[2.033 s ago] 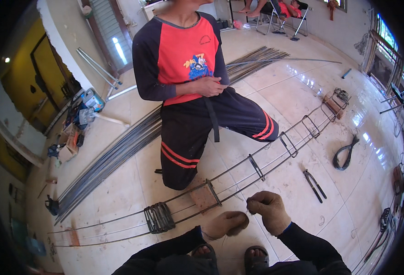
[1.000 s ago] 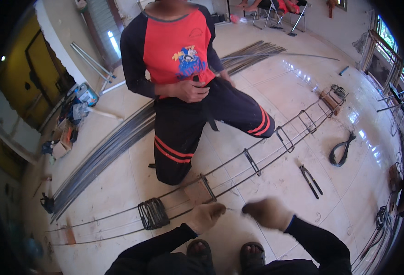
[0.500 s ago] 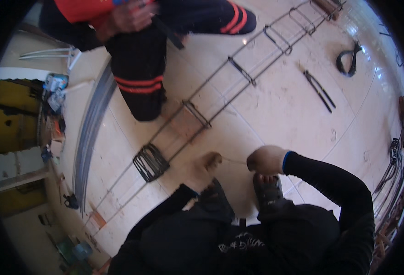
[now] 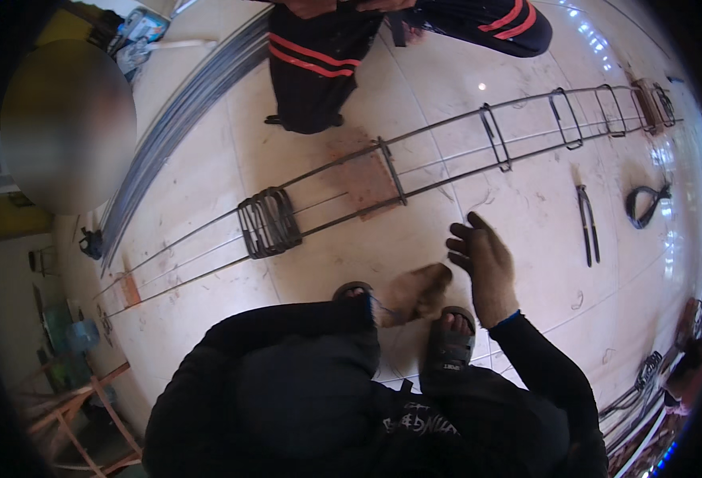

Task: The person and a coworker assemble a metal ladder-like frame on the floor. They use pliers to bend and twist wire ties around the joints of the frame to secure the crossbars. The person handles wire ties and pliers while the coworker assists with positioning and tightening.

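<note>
Both of my hands wear tan work gloves with dark fingertips. My left hand (image 4: 418, 293) is closed above the floor in front of my sandals; whatever it holds is hidden. Just right of it, my right hand (image 4: 484, 263) is raised with its fingers apart, nothing visible in them. Beyond both hands lies a long steel rebar frame (image 4: 454, 182) with rectangular stirrups (image 4: 494, 137) spaced along it. Several stirrups are bunched together (image 4: 269, 223) on its left part. Neither hand touches the frame.
Pincers (image 4: 587, 227) and a coil of dark wire (image 4: 644, 205) lie to the right. A rusty block (image 4: 367, 179) sits under the frame. Long bars (image 4: 183, 111) curve along the far left. Across the frame kneels a person in dark, red-striped trousers (image 4: 315, 72).
My hands have come closer together, and my right hand has opened and risen. My view has shifted, so the frame lies more level. The other person sits higher in the picture.
</note>
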A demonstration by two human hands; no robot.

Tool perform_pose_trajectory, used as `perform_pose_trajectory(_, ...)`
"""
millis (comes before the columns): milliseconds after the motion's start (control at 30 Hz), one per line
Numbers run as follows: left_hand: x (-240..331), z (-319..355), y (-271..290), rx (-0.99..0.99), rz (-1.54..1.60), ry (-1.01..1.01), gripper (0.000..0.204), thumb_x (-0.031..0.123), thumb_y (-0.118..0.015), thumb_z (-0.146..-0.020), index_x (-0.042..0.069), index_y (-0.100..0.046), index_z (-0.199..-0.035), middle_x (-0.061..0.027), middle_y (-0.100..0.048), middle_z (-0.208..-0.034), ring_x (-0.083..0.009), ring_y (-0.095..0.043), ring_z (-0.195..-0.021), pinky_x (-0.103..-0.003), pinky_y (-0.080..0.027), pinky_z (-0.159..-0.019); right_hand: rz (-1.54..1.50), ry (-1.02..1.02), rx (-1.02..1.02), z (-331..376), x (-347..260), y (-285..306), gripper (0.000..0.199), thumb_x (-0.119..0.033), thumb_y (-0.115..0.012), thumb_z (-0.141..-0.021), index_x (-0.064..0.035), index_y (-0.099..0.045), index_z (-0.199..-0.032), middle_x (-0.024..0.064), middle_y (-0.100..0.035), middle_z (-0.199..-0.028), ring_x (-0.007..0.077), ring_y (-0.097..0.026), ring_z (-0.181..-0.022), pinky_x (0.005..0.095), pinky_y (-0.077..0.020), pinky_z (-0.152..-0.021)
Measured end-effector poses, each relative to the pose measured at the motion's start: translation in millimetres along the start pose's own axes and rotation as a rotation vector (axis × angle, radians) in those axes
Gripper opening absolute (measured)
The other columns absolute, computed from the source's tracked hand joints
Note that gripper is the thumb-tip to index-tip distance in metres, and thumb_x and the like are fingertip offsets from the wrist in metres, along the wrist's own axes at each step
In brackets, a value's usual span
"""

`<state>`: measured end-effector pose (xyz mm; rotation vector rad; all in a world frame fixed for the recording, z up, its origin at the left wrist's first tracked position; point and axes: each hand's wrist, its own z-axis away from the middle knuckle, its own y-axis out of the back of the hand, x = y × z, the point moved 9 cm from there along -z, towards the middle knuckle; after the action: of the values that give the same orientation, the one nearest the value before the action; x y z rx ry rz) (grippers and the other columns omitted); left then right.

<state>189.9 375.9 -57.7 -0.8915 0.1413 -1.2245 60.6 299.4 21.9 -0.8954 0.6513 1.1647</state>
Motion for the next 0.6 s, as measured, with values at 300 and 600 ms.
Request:
perform_pose_trajectory(300, -6.2, 4.0, -2.8, -0.034, -0.268, 0.052, 0.035, 0.033, -0.056, -0.118, 0.004, -0.074, -0.119, -0.0033, -0.066, -0.09, -0.0141, -0.062, -0.077, -0.032, -0.051, -0.072, -0.134, -0.162, 0.013, -19.4, 25.0, 8.5, 0.045, -0.017, -0.062, -0.112, 0.0079, -0.055, -0.149, 0.0136, -0.073, -0.107, 0.0187, -0.07, -0.082, 0.0347, -0.0616, -0.079)
perform_pose_trajectory(600, 37.2, 15.8, 16.9, -0.012, -0.88, -0.123, 0.028, 0.023, -0.062, -0.112, -0.001, -0.075, -0.116, -0.009, -0.075, -0.105, -0.018, -0.07, -0.095, -0.034, -0.057, -0.088, 0.656, 0.196, -0.223, -37.4, 7.2, -15.8, 0.038, -0.019, -0.067, -0.107, 0.0017, -0.069, -0.138, 0.0135, -0.08, -0.103, 0.0243, -0.077, -0.094, 0.0376, -0.0621, -0.086)
